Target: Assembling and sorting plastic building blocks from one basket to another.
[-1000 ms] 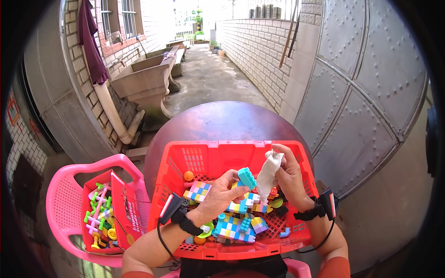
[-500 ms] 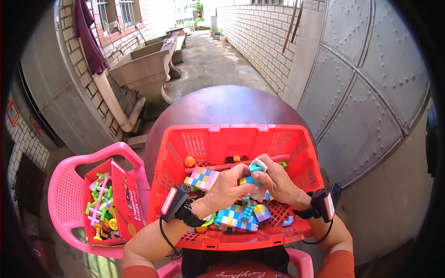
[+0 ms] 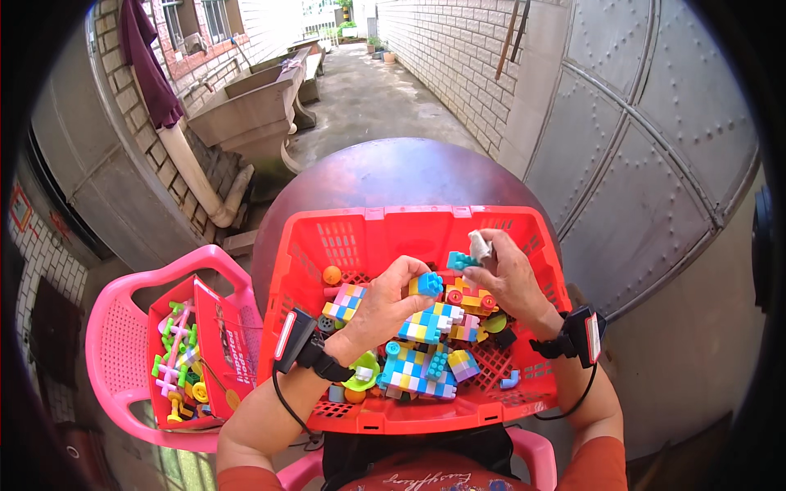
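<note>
The basket (image 3: 368,237) under the hands is red glossy plastic with a grid wall. The blocks (image 3: 422,327) between the hands are smooth, shiny plastic. The worktop (image 3: 393,176) beyond the hands looks dark and polished. The chair (image 3: 115,344) left of the left hand (image 3: 385,307) is pink plastic.

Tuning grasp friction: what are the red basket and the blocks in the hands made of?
Red basket: moulded plastic by the look, semi-gloss, lattice walls. Blue-and-yellow block in the left hand: hard glossy plastic, studded. Teal block in the right hand: likely the same.

Both hands raised side by side, left hand (image 3: 385,304) fingers curled, right hand (image 3: 509,280) pinching, wrists strapped
</note>
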{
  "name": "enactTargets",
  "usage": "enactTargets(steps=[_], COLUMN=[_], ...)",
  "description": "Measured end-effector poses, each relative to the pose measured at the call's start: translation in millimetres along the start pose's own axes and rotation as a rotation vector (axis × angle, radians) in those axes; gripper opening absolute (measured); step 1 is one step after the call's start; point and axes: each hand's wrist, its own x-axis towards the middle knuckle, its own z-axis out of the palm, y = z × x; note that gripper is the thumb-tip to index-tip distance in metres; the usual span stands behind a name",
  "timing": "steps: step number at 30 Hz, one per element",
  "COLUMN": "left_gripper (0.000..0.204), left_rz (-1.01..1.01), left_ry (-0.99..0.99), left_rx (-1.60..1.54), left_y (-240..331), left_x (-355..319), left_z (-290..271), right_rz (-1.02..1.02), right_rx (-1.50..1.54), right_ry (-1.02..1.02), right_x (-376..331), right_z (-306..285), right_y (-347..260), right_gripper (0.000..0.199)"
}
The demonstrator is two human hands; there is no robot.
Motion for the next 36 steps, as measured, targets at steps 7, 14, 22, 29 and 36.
enactTargets(steps=[7, 14, 22, 29, 36], left_gripper=[0.049, 0.077, 0.084, 0.075, 0.072], left_rz=[-0.301, 0.084, -0.056, 0.004, 0.023], left_ry=[0.121, -0.320, -0.271, 0.113, 0.155], left_rx=[0.748, 1.128, 1.357, 1.224, 0.982], left_y=[5.1, -23.4, -26.5, -28.7, -44.6], left_x=[7.7, -1.9, -6.1, 1.6, 7.2], left_z=[-18.8, -10.9, -6.6, -19.5, -20.0], right_rz=[-0.058, -0.011, 0.019, -0.150, -0.240], right_rx=[0.149, 0.386, 0.346, 0.249, 0.253], right_ry=[0.085, 0.038, -0.038, 0.104, 0.248], right_x=[5.4, 1.9, 12.5, 17.3, 32.9], right_z=[-0.5, 7.6, 10.9, 21.6, 21.8], right_y=[-7.7, 5.0, 12.1, 15.7, -2.3], right_gripper=[0.012, 0.017, 0.026, 0.035, 0.029])
